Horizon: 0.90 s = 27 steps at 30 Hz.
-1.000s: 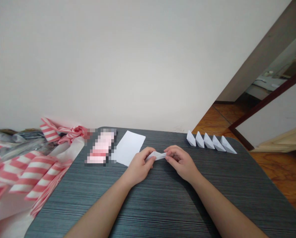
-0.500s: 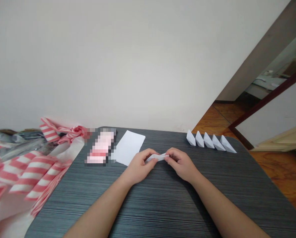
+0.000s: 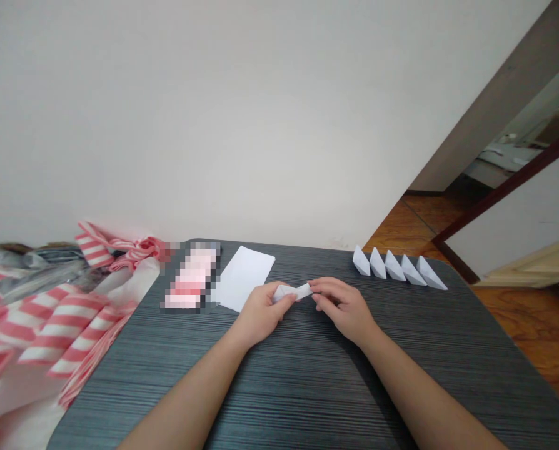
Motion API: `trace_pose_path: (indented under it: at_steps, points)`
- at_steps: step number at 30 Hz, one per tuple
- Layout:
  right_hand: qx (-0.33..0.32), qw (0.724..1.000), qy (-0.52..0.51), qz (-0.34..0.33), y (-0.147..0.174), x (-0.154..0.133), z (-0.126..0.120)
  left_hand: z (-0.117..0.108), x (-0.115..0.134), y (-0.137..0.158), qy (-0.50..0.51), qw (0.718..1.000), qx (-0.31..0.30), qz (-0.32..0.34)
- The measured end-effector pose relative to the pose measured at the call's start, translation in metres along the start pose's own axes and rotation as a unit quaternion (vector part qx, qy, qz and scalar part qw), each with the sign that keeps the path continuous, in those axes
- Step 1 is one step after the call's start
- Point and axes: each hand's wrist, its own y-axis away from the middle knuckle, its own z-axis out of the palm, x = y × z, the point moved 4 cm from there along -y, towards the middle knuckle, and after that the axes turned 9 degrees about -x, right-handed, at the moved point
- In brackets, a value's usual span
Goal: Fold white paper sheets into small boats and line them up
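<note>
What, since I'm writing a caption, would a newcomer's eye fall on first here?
Probably the left grip and right grip, holding a small folded white paper between them over the dark table. Next, the row of five pointed white paper shapes near the table's far right corner. The red-and-white striped cloth heaped at the left of the view also stands out.

A big pale wall (image 3: 261, 125) stands behind a dark table (image 3: 298, 394) with thin lines. Red and white striped cloth (image 3: 66, 325) lies bunched up on the left. A pink thing (image 3: 192, 275) on the table is too blurry to name. The floor (image 3: 399, 222) on the right is brown.
</note>
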Motion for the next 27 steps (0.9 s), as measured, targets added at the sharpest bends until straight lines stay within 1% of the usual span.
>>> trace_pose_path:
  at_steps: [4, 8, 15, 21, 27]
  points:
    - [-0.016, 0.998, 0.047, -0.028, -0.002, -0.005, 0.0, 0.0, -0.001, 0.0, 0.0, 1.0, 0.009, 0.002]
    - [-0.016, 0.997, 0.063, -0.046, -0.004, -0.009, 0.0, -0.001, 0.002, 0.001, -0.024, 1.0, 0.006, 0.011]
    - [-0.026, 0.999, 0.033, -0.019, -0.004, -0.008, 0.001, -0.001, 0.006, 0.002, -0.062, 0.997, 0.017, 0.038]
    - [-0.043, 0.999, 0.022, -0.006, -0.005, -0.009, 0.003, 0.002, 0.008, 0.001, -0.065, 0.996, 0.003, 0.069]
    - [-0.045, 0.999, 0.024, 0.002, -0.007, -0.012, 0.002, 0.003, 0.013, 0.003, -0.061, 0.996, -0.003, 0.072]
